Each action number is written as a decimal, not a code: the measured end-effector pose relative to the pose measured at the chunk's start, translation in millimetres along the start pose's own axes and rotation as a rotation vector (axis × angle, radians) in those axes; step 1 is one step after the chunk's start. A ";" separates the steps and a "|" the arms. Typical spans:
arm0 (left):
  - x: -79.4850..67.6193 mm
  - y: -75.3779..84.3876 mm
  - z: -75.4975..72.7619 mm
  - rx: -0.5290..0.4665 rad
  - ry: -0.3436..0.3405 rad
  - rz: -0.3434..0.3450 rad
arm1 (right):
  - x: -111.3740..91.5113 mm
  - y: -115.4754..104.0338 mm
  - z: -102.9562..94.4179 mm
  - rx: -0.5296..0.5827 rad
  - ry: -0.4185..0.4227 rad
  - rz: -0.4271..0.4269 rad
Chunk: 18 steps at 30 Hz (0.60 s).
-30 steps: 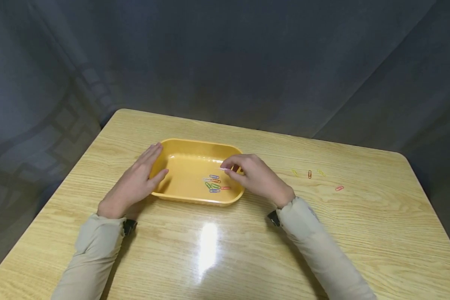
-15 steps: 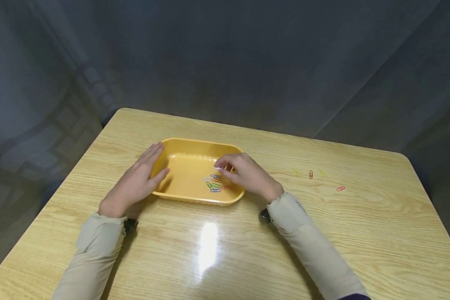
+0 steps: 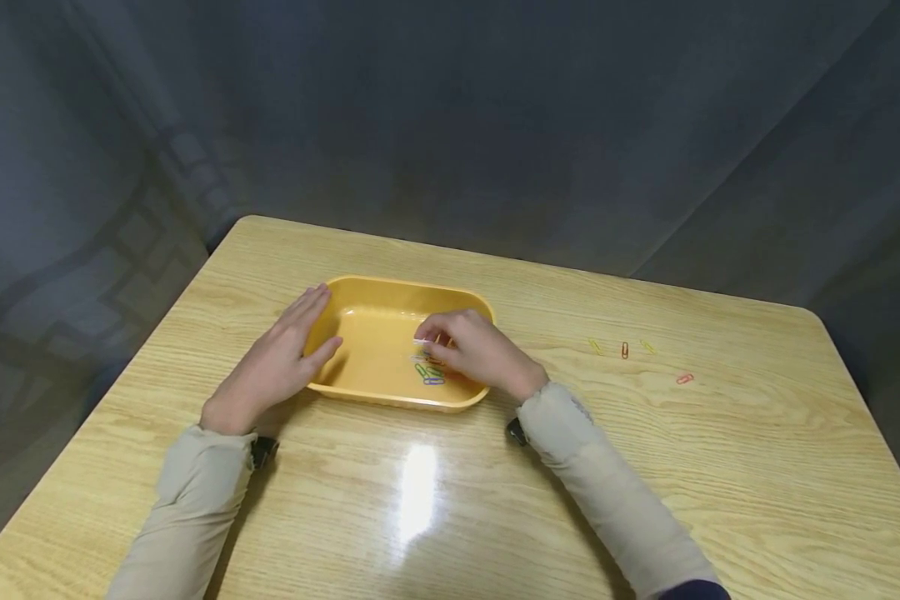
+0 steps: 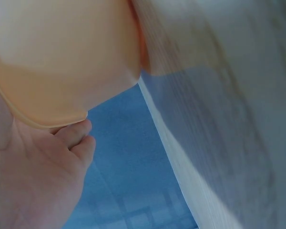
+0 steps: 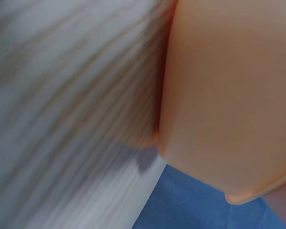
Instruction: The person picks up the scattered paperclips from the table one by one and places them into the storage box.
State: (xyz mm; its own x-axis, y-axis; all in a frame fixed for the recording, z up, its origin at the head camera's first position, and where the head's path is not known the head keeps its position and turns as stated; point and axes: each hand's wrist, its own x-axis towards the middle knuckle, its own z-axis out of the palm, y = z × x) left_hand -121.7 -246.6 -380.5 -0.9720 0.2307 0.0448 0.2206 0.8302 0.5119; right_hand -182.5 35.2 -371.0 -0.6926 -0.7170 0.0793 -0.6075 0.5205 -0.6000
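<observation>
A yellow-orange tray stands on the table, with several coloured paper clips lying in its right half. My left hand rests on the tray's left rim, fingers straight along it and thumb reaching over the inside. In the left wrist view, the palm is against the outer side of the rim. My right hand is over the tray's right part and pinches a white paper clip between thumb and fingers, just above the other clips. In the right wrist view the tray wall hides most of that hand.
To the right of the tray, two yellow paper clips, a red paper clip and a pink paper clip lie on the wooden table. A dark curtain hangs behind the table's far edge.
My right hand has moved left, farther into the tray, with the white paper clip still pinched. My left hand has stayed at the left rim.
</observation>
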 end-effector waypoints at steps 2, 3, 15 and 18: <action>-0.3 -0.2 0.4 0.000 0.002 0.001 | 1.4 -1.0 0.9 -0.005 -0.004 0.002; -0.3 -0.3 0.6 0.000 0.003 0.002 | 2.2 -1.5 1.3 -0.009 -0.006 0.003; 0.3 1.0 0.9 0.012 -0.001 -0.002 | 11.9 -0.7 4.2 -0.034 -0.018 0.016; 0.3 1.4 1.0 0.011 -0.003 -0.007 | 14.3 -0.5 4.5 -0.036 -0.025 0.023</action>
State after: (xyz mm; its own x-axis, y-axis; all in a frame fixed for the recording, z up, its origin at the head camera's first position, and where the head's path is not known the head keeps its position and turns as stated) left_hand -121.6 -244.8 -380.6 -0.9733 0.2264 0.0387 0.2148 0.8375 0.5024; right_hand -190.4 22.6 -373.1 -0.6970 -0.7157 0.0453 -0.6053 0.5532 -0.5724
